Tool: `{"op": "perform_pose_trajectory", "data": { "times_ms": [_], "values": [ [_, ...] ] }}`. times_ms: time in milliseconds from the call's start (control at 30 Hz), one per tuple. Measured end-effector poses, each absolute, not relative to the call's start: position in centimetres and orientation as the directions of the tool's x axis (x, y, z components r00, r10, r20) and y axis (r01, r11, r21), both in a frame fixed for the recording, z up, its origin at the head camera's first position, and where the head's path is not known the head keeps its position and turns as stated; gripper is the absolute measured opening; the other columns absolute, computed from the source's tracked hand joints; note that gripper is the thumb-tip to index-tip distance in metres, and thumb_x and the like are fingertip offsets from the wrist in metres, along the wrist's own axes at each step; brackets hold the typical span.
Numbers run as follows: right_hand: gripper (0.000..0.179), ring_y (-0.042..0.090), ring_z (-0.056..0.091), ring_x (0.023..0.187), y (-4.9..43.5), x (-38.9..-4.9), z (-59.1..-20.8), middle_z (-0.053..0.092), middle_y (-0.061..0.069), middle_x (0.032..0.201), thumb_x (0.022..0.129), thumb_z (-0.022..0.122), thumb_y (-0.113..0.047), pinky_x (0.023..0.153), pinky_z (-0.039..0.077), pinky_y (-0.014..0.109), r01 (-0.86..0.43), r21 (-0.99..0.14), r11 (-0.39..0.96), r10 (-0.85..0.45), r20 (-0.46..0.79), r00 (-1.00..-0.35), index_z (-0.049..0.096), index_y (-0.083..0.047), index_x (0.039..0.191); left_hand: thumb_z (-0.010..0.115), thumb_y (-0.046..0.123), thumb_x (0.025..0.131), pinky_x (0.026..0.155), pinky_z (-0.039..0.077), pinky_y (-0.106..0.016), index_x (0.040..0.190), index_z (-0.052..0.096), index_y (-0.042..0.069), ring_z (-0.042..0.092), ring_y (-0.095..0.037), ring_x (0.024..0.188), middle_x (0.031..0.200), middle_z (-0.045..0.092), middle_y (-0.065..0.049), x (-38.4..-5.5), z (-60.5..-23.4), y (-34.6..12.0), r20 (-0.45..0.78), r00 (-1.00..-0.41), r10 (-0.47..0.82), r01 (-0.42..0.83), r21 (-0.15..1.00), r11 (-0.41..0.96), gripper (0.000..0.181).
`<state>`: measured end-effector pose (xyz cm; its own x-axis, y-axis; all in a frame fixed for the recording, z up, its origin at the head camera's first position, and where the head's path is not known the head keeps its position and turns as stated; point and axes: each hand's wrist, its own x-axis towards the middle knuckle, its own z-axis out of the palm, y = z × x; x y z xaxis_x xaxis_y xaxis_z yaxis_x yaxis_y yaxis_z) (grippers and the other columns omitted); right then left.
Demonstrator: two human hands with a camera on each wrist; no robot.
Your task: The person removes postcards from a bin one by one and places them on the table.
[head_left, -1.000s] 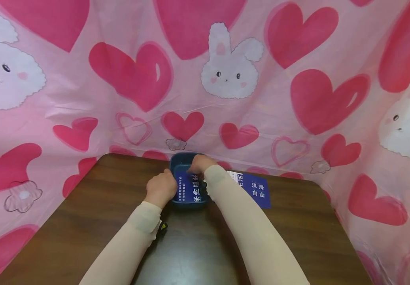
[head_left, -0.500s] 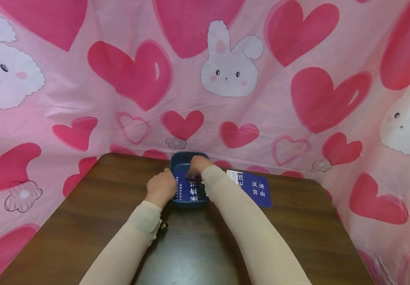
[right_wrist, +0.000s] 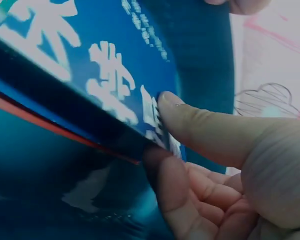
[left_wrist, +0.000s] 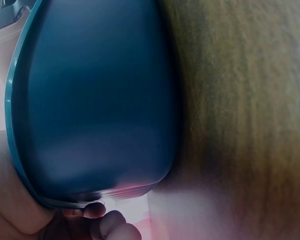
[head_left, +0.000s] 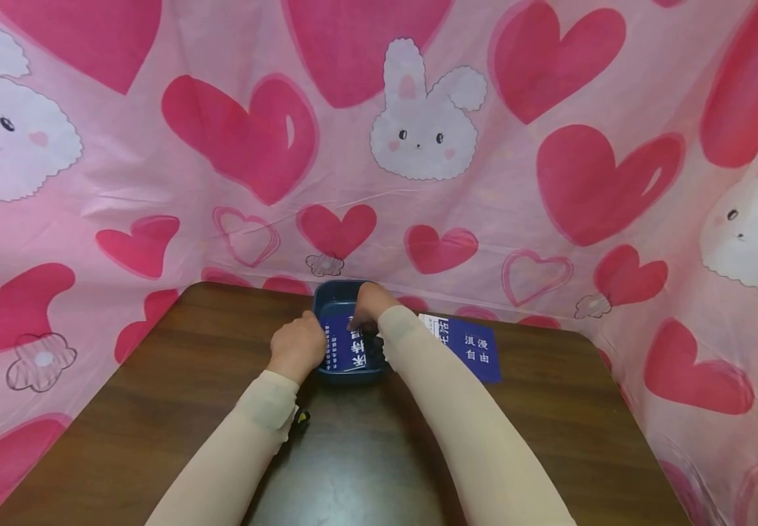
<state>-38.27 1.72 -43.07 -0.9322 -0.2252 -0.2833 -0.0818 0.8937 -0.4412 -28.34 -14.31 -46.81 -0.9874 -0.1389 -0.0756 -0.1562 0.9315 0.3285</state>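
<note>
A dark teal plastic bin (head_left: 335, 294) stands at the far edge of the table. My left hand (head_left: 300, 343) grips its left rim, and the bin's outer wall (left_wrist: 100, 100) fills much of the left wrist view. Inside lies a blue card (head_left: 338, 352) with white Chinese characters. My right hand (head_left: 372, 303) reaches into the bin and pinches that card by its edge. In the right wrist view the thumb (right_wrist: 190, 120) presses on the printed face, with the index finger below. Under the card, another blue edge and a thin red-orange edge (right_wrist: 55, 122) show.
Right of the bin, partly behind my right forearm, lie a blue card (head_left: 480, 352) with white characters and a white printed piece (head_left: 433, 324). Behind the brown wooden table (head_left: 135, 387) hangs a pink cloth (head_left: 352, 161) with hearts and rabbits.
The blue card has shifted and turned slightly inside the bin, and its near edge now looks raised. My right hand moved a little with it. The left hand stays on the rim.
</note>
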Motion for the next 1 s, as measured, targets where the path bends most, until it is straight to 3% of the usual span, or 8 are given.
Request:
{"op": "perform_pose_trajectory", "data": {
  "times_ms": [167, 333, 500, 600, 733, 933, 1000],
  "values": [
    [0.042, 0.024, 0.079, 0.071, 2.6, -37.8, -42.3, 0.080, 0.013, 0.089, 0.086, 0.101, -0.021, 0.070, 0.071, 0.036, -0.069, -0.522, 0.850, -0.213, -0.221, -0.952, 0.077, 0.004, 0.109, 0.058, 0.034, 0.112, 0.083, 0.070, -0.063, 0.145, 0.056, -0.006, 0.078, -0.042, 0.096, 0.119, 0.078, -0.027, -28.3, -46.8, -14.4, -0.065, -0.988, -0.142, -0.156, 0.336, 0.929, 0.052],
    [0.028, 0.022, 0.075, 0.069, 3.5, -38.1, -41.7, 0.079, 0.010, 0.085, 0.095, 0.094, -0.026, 0.065, 0.068, 0.032, -0.112, -0.523, 0.845, -0.269, -0.235, -0.934, 0.080, -0.002, 0.094, 0.058, 0.033, 0.111, 0.081, 0.070, -0.062, 0.144, 0.056, -0.006, 0.076, -0.042, 0.093, 0.118, 0.078, -0.028, -28.3, -46.8, -14.5, -0.066, -0.988, -0.143, -0.157, 0.342, 0.926, 0.051],
    [0.029, 0.019, 0.069, 0.072, 4.9, -38.1, -40.9, 0.073, 0.006, 0.083, 0.104, 0.082, -0.026, 0.070, 0.070, 0.035, -0.117, -0.617, 0.778, -0.345, -0.265, -0.900, 0.078, -0.005, 0.084, 0.055, 0.031, 0.112, 0.081, 0.069, -0.062, 0.142, 0.056, -0.006, 0.075, -0.040, 0.090, 0.117, 0.077, -0.028, -28.3, -46.8, -14.5, -0.065, -0.988, -0.139, -0.153, 0.346, 0.926, 0.047],
    [0.029, 0.020, 0.070, 0.079, 6.4, -37.9, -40.5, 0.074, 0.006, 0.089, 0.108, 0.077, -0.027, 0.078, 0.071, 0.036, -0.123, -0.690, 0.713, -0.390, -0.244, -0.888, 0.081, -0.005, 0.090, 0.053, 0.029, 0.112, 0.082, 0.069, -0.062, 0.142, 0.056, -0.006, 0.074, -0.040, 0.091, 0.118, 0.077, -0.028, -28.3, -46.8, -14.5, -0.061, -0.988, -0.139, -0.151, 0.343, 0.927, 0.046],
    [0.023, 0.022, 0.072, 0.092, 9.0, -37.4, -40.1, 0.075, 0.006, 0.104, 0.109, 0.076, -0.029, 0.084, 0.069, 0.034, -0.114, -0.778, 0.618, -0.397, -0.184, -0.899, 0.082, -0.008, 0.108, 0.054, 0.030, 0.112, 0.079, 0.068, -0.061, 0.140, 0.057, -0.006, 0.073, -0.039, 0.089, 0.116, 0.077, -0.027, -28.2, -46.9, -14.5, -0.056, -0.990, -0.133, -0.144, 0.338, 0.930, 0.046],
    [0.024, 0.019, 0.065, 0.082, 13.1, -36.5, -40.3, 0.067, 0.006, 0.097, 0.111, 0.074, -0.025, 0.071, 0.060, 0.027, -0.060, -0.866, 0.497, -0.291, -0.101, -0.951, 0.077, -0.001, 0.112, 0.058, 0.032, 0.111, 0.080, 0.069, -0.059, 0.139, 0.057, -0.005, 0.073, -0.038, 0.087, 0.114, 0.077, -0.026, -28.1, -46.8, -14.4, -0.063, -0.990, -0.129, -0.142, 0.342, 0.929, 0.046],
    [0.022, 0.017, 0.066, 0.080, 14.6, -36.2, -40.6, 0.068, 0.005, 0.096, 0.112, 0.071, -0.022, 0.071, 0.062, 0.027, -0.034, -0.887, 0.461, -0.250, -0.094, -0.964, 0.075, 0.000, 0.114, 0.057, 0.032, 0.112, 0.082, 0.069, -0.060, 0.141, 0.056, -0.005, 0.074, -0.039, 0.089, 0.116, 0.077, -0.026, -28.1, -46.6, -14.4, -0.073, -0.989, -0.130, -0.147, 0.343, 0.928, 0.047]
  ]
}}
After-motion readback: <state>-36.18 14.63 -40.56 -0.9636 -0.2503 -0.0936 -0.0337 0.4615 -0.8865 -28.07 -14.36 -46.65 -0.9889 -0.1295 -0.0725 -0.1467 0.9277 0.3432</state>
